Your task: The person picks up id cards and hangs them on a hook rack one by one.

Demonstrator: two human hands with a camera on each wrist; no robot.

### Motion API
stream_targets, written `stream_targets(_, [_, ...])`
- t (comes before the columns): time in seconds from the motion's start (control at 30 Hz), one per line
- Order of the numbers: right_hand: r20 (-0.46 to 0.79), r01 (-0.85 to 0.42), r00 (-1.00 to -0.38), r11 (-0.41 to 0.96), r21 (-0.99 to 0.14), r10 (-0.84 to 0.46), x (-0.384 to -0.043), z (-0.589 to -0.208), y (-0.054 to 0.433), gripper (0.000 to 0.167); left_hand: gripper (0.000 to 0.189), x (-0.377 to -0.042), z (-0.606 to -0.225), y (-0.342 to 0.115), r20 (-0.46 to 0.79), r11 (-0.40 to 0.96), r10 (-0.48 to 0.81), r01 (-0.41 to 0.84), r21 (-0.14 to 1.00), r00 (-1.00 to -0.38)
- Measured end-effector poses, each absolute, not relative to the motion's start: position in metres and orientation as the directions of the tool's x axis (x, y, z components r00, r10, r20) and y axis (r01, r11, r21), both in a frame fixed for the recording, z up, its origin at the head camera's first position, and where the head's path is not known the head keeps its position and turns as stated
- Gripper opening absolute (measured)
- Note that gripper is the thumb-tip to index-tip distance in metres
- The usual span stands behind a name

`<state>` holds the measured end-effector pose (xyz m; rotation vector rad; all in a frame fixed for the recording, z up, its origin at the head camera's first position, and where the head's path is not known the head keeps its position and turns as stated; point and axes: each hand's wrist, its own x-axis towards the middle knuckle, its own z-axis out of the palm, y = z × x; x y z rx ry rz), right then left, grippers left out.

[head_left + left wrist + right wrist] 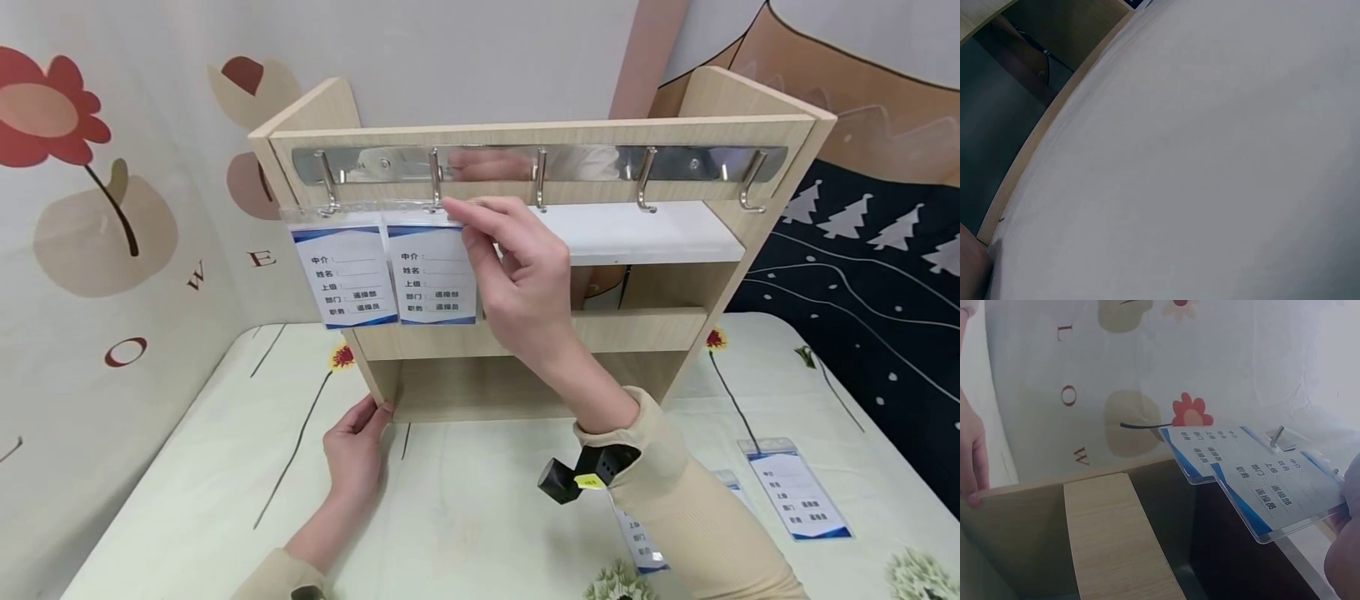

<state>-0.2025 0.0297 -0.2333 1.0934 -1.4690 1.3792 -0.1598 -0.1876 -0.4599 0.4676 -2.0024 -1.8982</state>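
Two clear plastic badge holders with blue-and-white cards hang side by side at the left of the metal hook rail [487, 164], the left badge [347, 275] on the first hook. My right hand [521, 275] pinches the right badge [432, 275] by its upper right corner, close under the second hook [435, 179]. In the right wrist view this badge [1282, 490] overlaps the other one [1207, 447]. Down at the lower left corner of the wooden shelf [532, 337], my left hand [354, 450] grips the side panel's edge between thumb and fingers.
To the right on the pale flowered cloth [465, 517] lies another badge [798, 492]; others are partly hidden by my right sleeve [690, 508]. Three more hooks continue along the rail. A white ledge [645, 233] sits behind the hooks. Patterned curtains [187, 167] surround the table.
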Motion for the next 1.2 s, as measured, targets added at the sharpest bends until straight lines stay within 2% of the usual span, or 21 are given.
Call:
stream_targets(0.3, [0.928, -0.930, -0.367, -0.009, -0.368, -0.067, -0.198, -0.232, 0.028, 0.023, 0.035, -0.160, -0.458, -0.186, 0.036, 0.041, -0.471, 0.019, 0.999, -0.882])
stream_targets(0.47, [0.890, -0.891, -0.452, -0.018, -0.454, -0.069, -0.200, -0.234, 0.026, 0.025, 0.034, -0.161, -0.457, -0.186, 0.035, 0.040, -0.479, 0.018, 0.999, -0.877])
stream_targets(0.57, [0.876, -0.876, -0.480, -0.018, -0.481, -0.059, -0.201, -0.235, 0.025, 0.026, 0.034, -0.161, -0.457, -0.187, 0.033, 0.044, -0.476, 0.014, 0.999, -0.879])
stream_targets(1.03, [0.902, -0.900, -0.432, -0.065, -0.431, 0.014, -0.204, -0.245, 0.024, 0.027, 0.037, -0.160, -0.459, -0.187, 0.017, 0.053, -0.453, -0.008, 0.999, -0.891])
stream_targets(1.2, [0.918, -0.917, -0.394, -0.084, -0.389, 0.052, -0.204, -0.251, 0.026, 0.027, 0.035, -0.161, -0.460, -0.186, 0.033, 0.050, -0.458, 0.011, 0.999, -0.888])
